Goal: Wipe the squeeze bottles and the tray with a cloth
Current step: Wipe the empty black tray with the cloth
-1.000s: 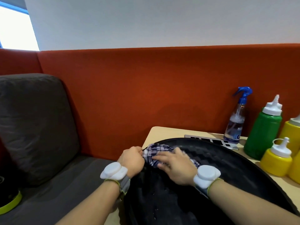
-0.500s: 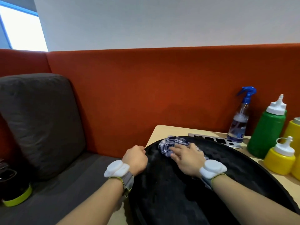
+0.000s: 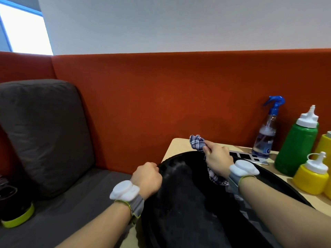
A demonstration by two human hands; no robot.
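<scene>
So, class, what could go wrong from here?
The tray lies at the table edge; if the left hand loses its grip on the rim, it may slide off. The small yellow squeeze bottle stands close to the tray's rim; a wide swipe by the right hand holding the checked cloth might topple it.

The tray looks like matt black plastic with a raised woven texture. The cloth is soft checked fabric. The green squeeze bottle and yellow squeeze bottle are smooth, faintly glossy plastic, and the spray bottle is clear plastic. The surface is pale, smooth and wood-like.
</scene>
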